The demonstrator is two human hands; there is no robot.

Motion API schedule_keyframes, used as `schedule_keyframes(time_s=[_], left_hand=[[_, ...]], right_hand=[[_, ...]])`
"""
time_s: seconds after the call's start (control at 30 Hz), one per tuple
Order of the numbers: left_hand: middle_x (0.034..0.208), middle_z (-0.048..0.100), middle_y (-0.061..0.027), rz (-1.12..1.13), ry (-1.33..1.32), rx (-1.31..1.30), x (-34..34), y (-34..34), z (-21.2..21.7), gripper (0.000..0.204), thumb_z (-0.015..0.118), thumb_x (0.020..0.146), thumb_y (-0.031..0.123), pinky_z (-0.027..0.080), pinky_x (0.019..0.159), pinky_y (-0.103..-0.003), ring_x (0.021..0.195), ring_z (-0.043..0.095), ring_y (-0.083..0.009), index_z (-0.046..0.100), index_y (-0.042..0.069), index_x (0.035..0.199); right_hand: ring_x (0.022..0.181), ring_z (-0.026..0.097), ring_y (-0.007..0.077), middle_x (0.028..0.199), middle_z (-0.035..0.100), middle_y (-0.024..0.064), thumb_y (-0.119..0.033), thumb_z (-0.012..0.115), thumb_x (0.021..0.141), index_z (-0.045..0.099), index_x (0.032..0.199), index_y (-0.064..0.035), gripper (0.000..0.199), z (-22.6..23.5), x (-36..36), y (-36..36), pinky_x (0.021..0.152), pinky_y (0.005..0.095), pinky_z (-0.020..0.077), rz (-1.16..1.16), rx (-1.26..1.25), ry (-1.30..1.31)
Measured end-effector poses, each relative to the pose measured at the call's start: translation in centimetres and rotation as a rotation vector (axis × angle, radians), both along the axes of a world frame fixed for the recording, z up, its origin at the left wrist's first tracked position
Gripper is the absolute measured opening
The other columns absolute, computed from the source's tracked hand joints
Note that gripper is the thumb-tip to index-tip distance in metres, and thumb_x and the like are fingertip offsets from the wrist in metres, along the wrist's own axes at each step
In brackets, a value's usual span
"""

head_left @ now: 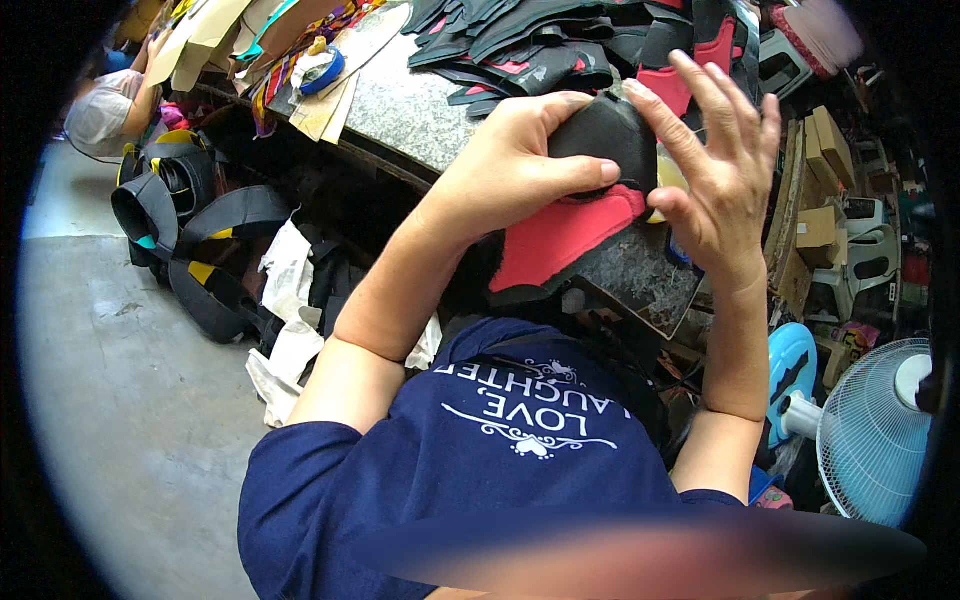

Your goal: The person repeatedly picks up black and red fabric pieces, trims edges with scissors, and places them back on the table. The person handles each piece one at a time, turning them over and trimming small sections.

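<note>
Black and red fabric piece point(585, 200): black upper part, red lower panel, dark edge beneath. Pile of cut pieces point(560, 45): mostly black, red patches among them. Worktop point(410, 105): speckled grey, mottled dark and pale at near corner. Card patterns point(205, 35): tan and beige. Tape roll point(322, 70): blue rim, whitish centre. Straps point(190, 215) on floor: black with yellow blocks, a touch of teal. Rags point(290, 300): white. Floor point(120, 400): plain grey. Shirt point(480, 440): navy, white ornamental print. Fan point(875, 430): white grille, pale blue tint.
</note>
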State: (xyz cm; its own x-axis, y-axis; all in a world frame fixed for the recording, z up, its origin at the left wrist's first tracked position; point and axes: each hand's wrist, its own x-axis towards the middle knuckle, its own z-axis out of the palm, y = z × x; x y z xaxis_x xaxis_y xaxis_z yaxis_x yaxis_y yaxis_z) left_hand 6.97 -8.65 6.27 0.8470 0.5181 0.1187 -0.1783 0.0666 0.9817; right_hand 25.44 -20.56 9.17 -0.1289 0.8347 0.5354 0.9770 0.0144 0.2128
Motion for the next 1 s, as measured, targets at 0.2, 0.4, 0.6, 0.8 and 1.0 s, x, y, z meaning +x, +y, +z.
schedule_keyframes(time_s=[0.2,0.4,0.6,0.8,1.0], left_hand=[[0.104,0.068,-0.0053,-0.074,-0.010,0.055,0.0,0.0,-0.3,0.046,0.075,0.079,0.005,0.051,0.085,-0.025,0.092,0.063,-0.0104,0.060,-0.002,0.121],[0.099,0.069,-0.0049,0.093,-0.121,0.144,-0.6,0.4,-0.8,0.037,0.072,0.081,0.002,0.052,0.079,-0.023,0.088,0.062,-0.0064,0.062,-0.004,0.117],[0.108,0.068,-0.0080,-0.058,-0.094,0.102,-0.9,0.0,-1.3,0.046,0.073,0.077,-0.006,0.052,0.087,-0.028,0.097,0.064,-0.0119,0.060,-0.003,0.121],[0.102,0.068,-0.0049,0.071,-0.218,-0.051,-1.2,0.7,-1.3,0.037,0.071,0.082,-0.001,0.052,0.082,-0.023,0.090,0.063,-0.0082,0.060,-0.002,0.118],[0.099,0.069,-0.0057,0.156,-0.231,0.190,-0.3,-0.7,-1.9,0.033,0.069,0.084,0.000,0.052,0.082,-0.025,0.090,0.063,-0.0095,0.061,-0.003,0.116]], right_hand=[[0.132,0.043,0.0270,0.145,0.046,0.0076,-0.081,0.011,0.086,0.064,0.129,-0.0277,0.087,-0.2,0.1,-0.1,0.114,0.0552,0.0116,0.136,0.014,0.053],[0.131,0.044,0.0273,0.143,0.048,0.0129,-0.079,0.005,0.087,0.067,0.124,-0.0207,0.093,-0.3,1.0,0.0,0.115,0.0512,0.0158,0.179,-0.032,0.242],[0.134,0.041,0.0310,0.141,0.046,0.0210,-0.082,0.007,0.085,0.059,0.128,-0.0017,0.104,-2.1,0.7,1.0,0.113,0.0451,0.0250,0.572,-0.274,1.066],[0.138,0.036,0.0304,0.144,0.042,0.0219,-0.084,0.007,0.084,0.050,0.136,0.0005,0.108,-2.9,-0.2,0.0,0.116,0.0446,0.0203,0.586,-0.275,1.362],[0.138,0.035,0.0299,0.144,0.044,0.0181,-0.079,0.006,0.088,0.049,0.137,0.0003,0.102,-3.2,-1.1,0.3,0.116,0.0444,0.0183,0.438,-0.172,1.118]])
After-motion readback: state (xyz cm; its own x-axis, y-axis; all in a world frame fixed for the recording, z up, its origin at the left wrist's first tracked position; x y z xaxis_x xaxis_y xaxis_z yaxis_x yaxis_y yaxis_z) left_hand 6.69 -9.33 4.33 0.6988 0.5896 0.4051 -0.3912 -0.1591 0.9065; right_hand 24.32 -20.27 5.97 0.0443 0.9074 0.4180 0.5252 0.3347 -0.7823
